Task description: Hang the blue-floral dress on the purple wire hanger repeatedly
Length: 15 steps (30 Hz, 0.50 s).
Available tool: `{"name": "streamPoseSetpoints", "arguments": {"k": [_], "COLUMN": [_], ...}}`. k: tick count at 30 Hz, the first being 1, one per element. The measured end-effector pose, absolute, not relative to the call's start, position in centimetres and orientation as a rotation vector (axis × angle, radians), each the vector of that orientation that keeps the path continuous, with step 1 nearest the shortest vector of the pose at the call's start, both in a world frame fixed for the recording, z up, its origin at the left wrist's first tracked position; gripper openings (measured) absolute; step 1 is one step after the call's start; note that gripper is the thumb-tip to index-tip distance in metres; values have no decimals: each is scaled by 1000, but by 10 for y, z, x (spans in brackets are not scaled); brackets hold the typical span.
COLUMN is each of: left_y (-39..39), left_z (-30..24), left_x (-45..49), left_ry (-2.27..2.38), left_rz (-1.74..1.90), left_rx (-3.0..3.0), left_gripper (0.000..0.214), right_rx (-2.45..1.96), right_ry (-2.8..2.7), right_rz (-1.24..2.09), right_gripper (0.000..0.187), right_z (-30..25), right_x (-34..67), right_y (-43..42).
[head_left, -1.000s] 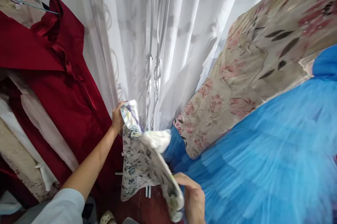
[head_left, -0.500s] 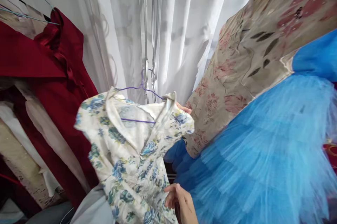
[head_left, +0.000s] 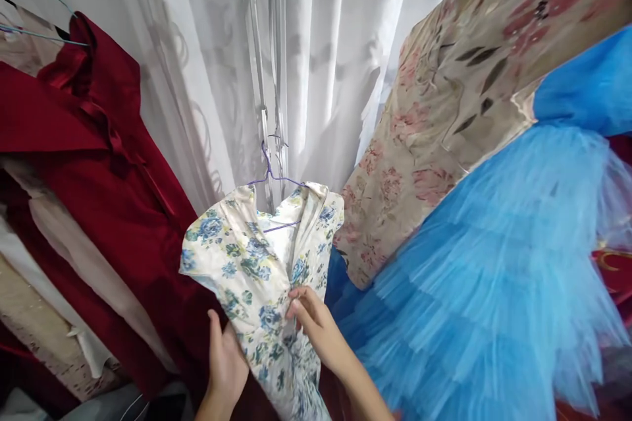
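A white short-sleeved dress (head_left: pixel 266 315) with blue and green floral print hangs on a thin purple wire hanger (head_left: pixel 269 174) in the middle of the head view. At its left side is my left hand (head_left: pixel 228 362), open, thumb stretched upward; its other fingers are partly hidden behind the fabric. My right hand (head_left: pixel 316 322) is on the dress front just below the V-neck, fingers curled together on the cloth. The hem runs out of view at the bottom.
Dark red garments (head_left: pixel 108 118) hang on the left. To the right are a beige dress with pink flowers (head_left: pixel 419 124) and a tiered blue tulle dress (head_left: pixel 494 256). Behind stands a white pleated curtain (head_left: pixel 320 45) with metal poles (head_left: pixel 269 65) before it.
Fingers at the dress's right shoulder are gone from there. My left hand now appears at its left side. My right hand has moved up onto the bodice. The dress has turned and sits farther away.
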<state>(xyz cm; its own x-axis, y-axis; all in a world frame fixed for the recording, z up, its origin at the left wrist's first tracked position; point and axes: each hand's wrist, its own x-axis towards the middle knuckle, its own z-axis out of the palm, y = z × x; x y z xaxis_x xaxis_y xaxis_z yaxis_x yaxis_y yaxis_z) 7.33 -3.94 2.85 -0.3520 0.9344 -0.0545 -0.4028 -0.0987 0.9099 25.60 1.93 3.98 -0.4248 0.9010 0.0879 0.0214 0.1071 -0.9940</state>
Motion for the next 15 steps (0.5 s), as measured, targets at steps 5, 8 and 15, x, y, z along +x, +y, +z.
{"name": "streamPoseSetpoints", "arguments": {"k": [5, 8, 15], "left_y": [-43, -40, -45], "left_z": [17, 9, 3], "left_x": [67, 70, 42], "left_ry": [1214, 1329, 1419], "left_rz": [1515, 1541, 1701], "left_rx": [844, 836, 503], "left_gripper": [48, 31, 37], "right_rx": [-997, -1064, -840], "right_ry": [-1671, -1677, -1580], "right_rz": [1257, 1166, 1627], "right_gripper": [27, 23, 30], "right_z": [29, 19, 19], "right_x": [227, 212, 198], "right_y": [62, 74, 64]}}
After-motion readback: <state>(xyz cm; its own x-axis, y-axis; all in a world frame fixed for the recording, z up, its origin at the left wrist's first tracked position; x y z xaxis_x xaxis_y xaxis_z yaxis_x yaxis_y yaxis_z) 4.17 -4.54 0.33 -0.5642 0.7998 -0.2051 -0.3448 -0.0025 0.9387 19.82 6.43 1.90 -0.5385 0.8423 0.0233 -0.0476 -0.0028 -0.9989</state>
